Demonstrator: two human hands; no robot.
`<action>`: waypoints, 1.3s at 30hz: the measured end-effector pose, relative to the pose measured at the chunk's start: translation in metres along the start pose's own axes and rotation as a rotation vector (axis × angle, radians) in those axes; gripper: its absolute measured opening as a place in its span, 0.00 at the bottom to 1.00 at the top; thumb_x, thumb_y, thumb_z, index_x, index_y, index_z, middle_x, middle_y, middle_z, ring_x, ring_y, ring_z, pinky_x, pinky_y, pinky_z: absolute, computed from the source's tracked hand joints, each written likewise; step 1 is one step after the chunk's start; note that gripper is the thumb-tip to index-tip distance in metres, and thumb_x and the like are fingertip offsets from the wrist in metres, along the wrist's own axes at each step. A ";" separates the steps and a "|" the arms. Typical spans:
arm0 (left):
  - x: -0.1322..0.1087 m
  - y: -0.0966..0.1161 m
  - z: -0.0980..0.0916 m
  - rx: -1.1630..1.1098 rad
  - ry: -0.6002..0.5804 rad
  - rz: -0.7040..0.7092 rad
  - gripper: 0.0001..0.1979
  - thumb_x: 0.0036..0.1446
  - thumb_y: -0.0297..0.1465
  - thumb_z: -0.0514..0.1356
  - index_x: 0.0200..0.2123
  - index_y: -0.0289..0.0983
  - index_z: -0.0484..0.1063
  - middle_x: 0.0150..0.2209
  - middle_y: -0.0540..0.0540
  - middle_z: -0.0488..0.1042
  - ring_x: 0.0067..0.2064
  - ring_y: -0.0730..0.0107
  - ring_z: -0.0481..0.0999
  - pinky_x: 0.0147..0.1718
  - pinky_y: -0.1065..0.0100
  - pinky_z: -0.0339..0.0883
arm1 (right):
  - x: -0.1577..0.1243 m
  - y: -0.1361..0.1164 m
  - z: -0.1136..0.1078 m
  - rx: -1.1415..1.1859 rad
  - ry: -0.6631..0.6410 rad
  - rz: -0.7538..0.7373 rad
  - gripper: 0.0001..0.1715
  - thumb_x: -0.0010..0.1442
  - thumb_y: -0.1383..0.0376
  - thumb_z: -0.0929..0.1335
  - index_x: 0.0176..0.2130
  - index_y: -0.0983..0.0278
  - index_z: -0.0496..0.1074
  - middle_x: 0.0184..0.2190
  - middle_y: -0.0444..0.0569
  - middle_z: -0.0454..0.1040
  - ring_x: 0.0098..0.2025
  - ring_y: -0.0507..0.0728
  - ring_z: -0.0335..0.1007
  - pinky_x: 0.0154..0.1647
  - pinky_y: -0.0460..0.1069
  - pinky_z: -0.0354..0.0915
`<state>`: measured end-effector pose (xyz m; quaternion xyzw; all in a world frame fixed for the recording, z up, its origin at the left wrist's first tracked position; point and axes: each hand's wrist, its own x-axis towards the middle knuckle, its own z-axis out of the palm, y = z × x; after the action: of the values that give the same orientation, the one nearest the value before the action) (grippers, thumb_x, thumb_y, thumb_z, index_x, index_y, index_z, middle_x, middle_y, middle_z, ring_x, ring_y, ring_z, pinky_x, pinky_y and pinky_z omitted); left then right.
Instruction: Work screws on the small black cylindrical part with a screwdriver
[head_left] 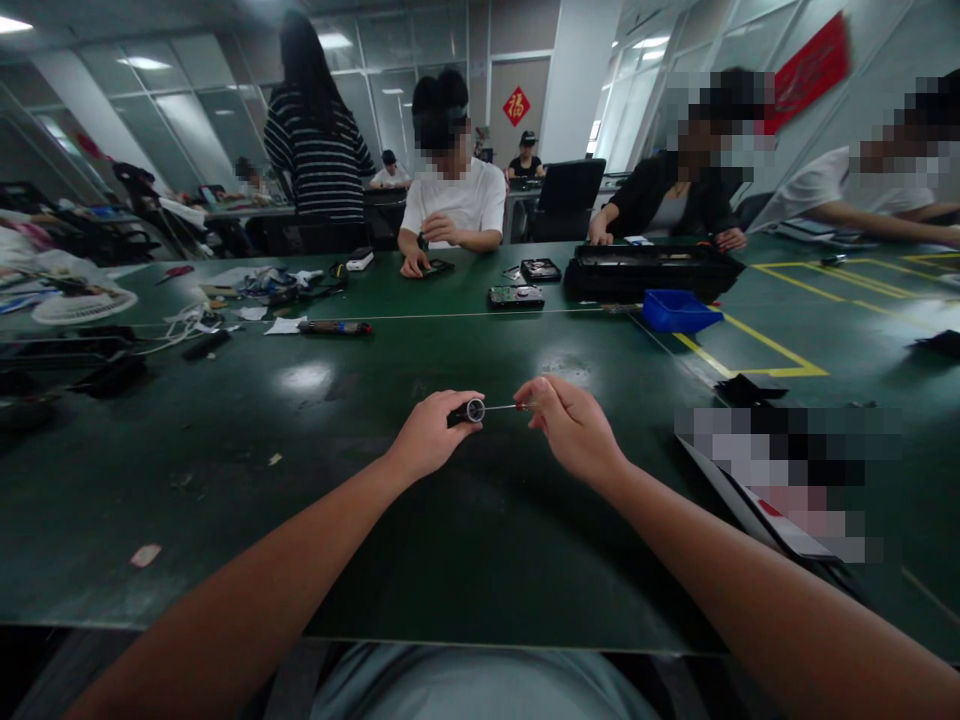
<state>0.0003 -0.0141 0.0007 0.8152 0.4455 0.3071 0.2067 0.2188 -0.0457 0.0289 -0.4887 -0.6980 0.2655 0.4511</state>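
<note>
Above the green table, my left hand [429,436] is wrapped round a small black cylinder [459,412] whose open, silvery round end faces right. From the other side, my right hand [571,422] grips a screwdriver [502,407] by its handle, mostly covered by the fingers; a bit of red shows near the shaft. The thin metal shaft points left, and its tip meets the ringed end of the cylinder. Whether the tip is inside or only at the rim, I cannot tell.
A blue tray [679,312], a long black casing [652,270] and hard drives [516,297] lie across the table [420,560]. Left are a dark tube [336,327], cables and a white fan grille [85,306]. A person in white [455,205] works opposite; others sit nearby.
</note>
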 end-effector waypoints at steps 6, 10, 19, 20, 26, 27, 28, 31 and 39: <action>0.001 -0.002 -0.001 -0.001 0.024 -0.012 0.19 0.59 0.30 0.65 0.54 0.43 0.73 0.50 0.46 0.76 0.52 0.60 0.74 0.54 0.56 0.66 | 0.001 0.008 0.002 -0.011 0.027 0.016 0.15 0.68 0.59 0.61 0.47 0.62 0.71 0.28 0.45 0.73 0.29 0.54 0.69 0.31 0.50 0.62; 0.002 -0.002 0.000 0.000 0.021 -0.004 0.19 0.58 0.30 0.65 0.53 0.42 0.73 0.50 0.46 0.76 0.52 0.60 0.74 0.54 0.57 0.66 | 0.001 0.009 0.002 0.048 0.025 0.016 0.13 0.67 0.60 0.61 0.45 0.62 0.71 0.27 0.43 0.71 0.30 0.54 0.69 0.32 0.50 0.63; 0.001 0.000 0.000 0.000 0.001 -0.013 0.19 0.58 0.30 0.65 0.53 0.42 0.73 0.50 0.46 0.76 0.52 0.60 0.73 0.54 0.56 0.66 | 0.003 0.011 0.002 0.053 0.044 0.060 0.15 0.67 0.58 0.62 0.48 0.62 0.69 0.28 0.44 0.71 0.29 0.54 0.68 0.31 0.50 0.63; 0.001 0.001 -0.001 -0.001 0.003 -0.018 0.19 0.59 0.30 0.65 0.53 0.42 0.73 0.50 0.46 0.76 0.52 0.60 0.73 0.54 0.56 0.66 | 0.003 0.012 0.002 0.051 0.045 0.052 0.14 0.67 0.58 0.62 0.48 0.61 0.69 0.30 0.44 0.72 0.30 0.54 0.69 0.32 0.50 0.64; 0.001 -0.002 0.000 -0.002 0.010 -0.023 0.19 0.58 0.30 0.65 0.53 0.42 0.73 0.49 0.46 0.76 0.51 0.60 0.74 0.54 0.56 0.66 | 0.003 0.010 0.002 0.073 -0.004 0.062 0.17 0.69 0.54 0.60 0.42 0.62 0.71 0.24 0.41 0.67 0.26 0.53 0.66 0.30 0.50 0.63; 0.001 -0.003 0.001 -0.001 0.011 -0.022 0.19 0.58 0.30 0.65 0.53 0.42 0.73 0.49 0.46 0.76 0.52 0.60 0.74 0.54 0.56 0.66 | 0.003 0.010 0.002 0.081 -0.005 0.072 0.18 0.69 0.54 0.59 0.41 0.62 0.71 0.22 0.40 0.65 0.25 0.53 0.65 0.29 0.50 0.63; 0.001 -0.003 0.001 0.000 0.010 -0.019 0.19 0.58 0.30 0.65 0.53 0.42 0.73 0.50 0.46 0.76 0.52 0.60 0.73 0.54 0.56 0.66 | 0.003 0.010 0.002 0.084 0.000 0.077 0.18 0.69 0.54 0.59 0.42 0.62 0.72 0.21 0.40 0.64 0.24 0.53 0.64 0.29 0.50 0.63; 0.001 -0.003 0.001 -0.002 0.008 -0.009 0.19 0.59 0.30 0.65 0.54 0.42 0.73 0.50 0.46 0.76 0.52 0.60 0.73 0.55 0.56 0.65 | 0.003 0.011 0.003 0.084 0.051 0.064 0.14 0.67 0.56 0.62 0.45 0.62 0.70 0.25 0.42 0.69 0.27 0.54 0.68 0.30 0.50 0.64; 0.001 0.001 0.002 0.053 -0.017 0.030 0.18 0.59 0.30 0.65 0.53 0.42 0.74 0.49 0.46 0.77 0.52 0.60 0.73 0.54 0.57 0.66 | 0.006 0.011 0.007 0.287 0.118 0.067 0.15 0.63 0.53 0.67 0.39 0.63 0.72 0.31 0.48 0.76 0.32 0.55 0.74 0.37 0.53 0.71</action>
<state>0.0029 -0.0142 0.0005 0.8294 0.4396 0.2914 0.1841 0.2164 -0.0350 0.0188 -0.4569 -0.6086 0.3483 0.5473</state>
